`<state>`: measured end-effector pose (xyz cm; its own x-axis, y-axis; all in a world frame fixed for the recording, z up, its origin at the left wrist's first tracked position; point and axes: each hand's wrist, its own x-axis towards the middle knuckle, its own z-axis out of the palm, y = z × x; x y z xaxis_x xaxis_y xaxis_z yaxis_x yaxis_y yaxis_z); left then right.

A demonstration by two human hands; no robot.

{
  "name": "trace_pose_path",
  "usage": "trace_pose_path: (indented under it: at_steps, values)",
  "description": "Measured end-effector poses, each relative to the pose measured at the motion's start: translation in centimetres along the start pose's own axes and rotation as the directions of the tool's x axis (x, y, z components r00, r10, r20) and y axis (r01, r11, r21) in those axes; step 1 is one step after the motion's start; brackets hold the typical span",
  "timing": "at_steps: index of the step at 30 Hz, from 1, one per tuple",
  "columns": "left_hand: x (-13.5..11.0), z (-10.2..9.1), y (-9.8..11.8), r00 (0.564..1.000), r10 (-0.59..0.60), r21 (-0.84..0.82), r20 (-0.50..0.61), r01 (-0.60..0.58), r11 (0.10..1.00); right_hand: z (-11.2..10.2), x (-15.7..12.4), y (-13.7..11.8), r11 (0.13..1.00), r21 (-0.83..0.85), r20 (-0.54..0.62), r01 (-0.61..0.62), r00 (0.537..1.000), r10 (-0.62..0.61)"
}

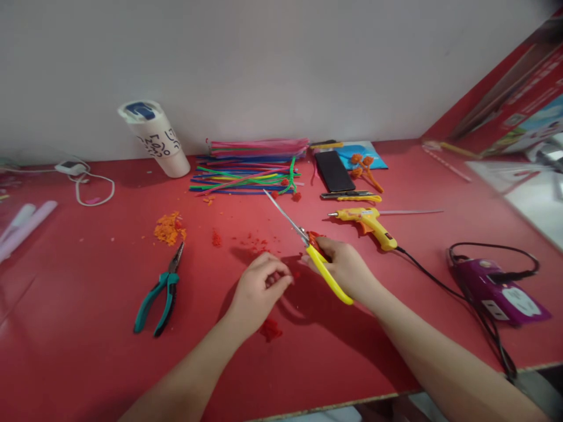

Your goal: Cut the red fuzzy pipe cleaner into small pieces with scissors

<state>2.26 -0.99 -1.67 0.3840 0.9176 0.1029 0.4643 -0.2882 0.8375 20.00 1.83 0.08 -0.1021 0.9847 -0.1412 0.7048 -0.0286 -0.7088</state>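
In the head view, the person's right hand (345, 264) gripped the yellow-handled scissors (326, 271) above the red table (97, 363), blades pointing toward the colored stems (246, 176). The left hand (259, 287) was just beside, fingers curled — whether around anything, one could not tell. Red scraps (260, 241) lay beyond it; teal pliers (163, 293) lay leftward — near orange clippings (168, 228).

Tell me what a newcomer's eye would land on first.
Probably the yellow-handled scissors, held in the right hand near the picture's middle. Next, likely, the bright coloured stems lying near the wall, then the yellow glue gun to the right.
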Motion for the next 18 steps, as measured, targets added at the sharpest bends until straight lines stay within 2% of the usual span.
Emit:
trace_pose_path:
  at_steps: [2,3,5,7,10,15,18]
  values:
    - [0.1,-0.2,-0.2,0.984,-0.164,-0.21,-0.069,0.146,0.967,0.3,-0.4,-0.6,0.995,0.103,0.082,-0.002,0.997,-0.006]
    - [0.1,-0.3,-0.3,0.972,-0.224,-0.304,-0.068,0.194,0.933,0.5,-0.6,-0.9,0.989,0.15,0.124,-0.005,0.992,-0.014]
    - [0.1,-0.3,-0.5,0.954,-0.296,-0.441,-0.039,0.25,0.862,0.9,-1.0,-1.5,0.973,0.229,0.183,-0.013,0.983,-0.03]
    - [0.1,-0.3,-0.4,0.945,-0.327,-0.505,-0.023,0.272,0.819,1.3,-1.2,-1.8,0.96,0.28,0.204,-0.018,0.978,-0.041]
    - [0.1,-0.3,0.0,0.951,-0.306,-0.466,-0.049,0.249,0.849,1.7,-1.2,-1.6,0.949,0.315,0.194,-0.018,0.98,-0.045]
    - [0.0,-0.1,0.4,0.965,-0.222,-0.226,-0.137,0.188,0.956,2.1,-1.3,-1.6,0.949,0.314,0.169,0.005,0.984,-0.061]
    - [0.0,-0.1,0.2,0.969,-0.196,-0.213,-0.154,0.161,0.964,2.0,-1.4,-2.0,0.952,0.307,0.173,0.021,0.982,-0.078]
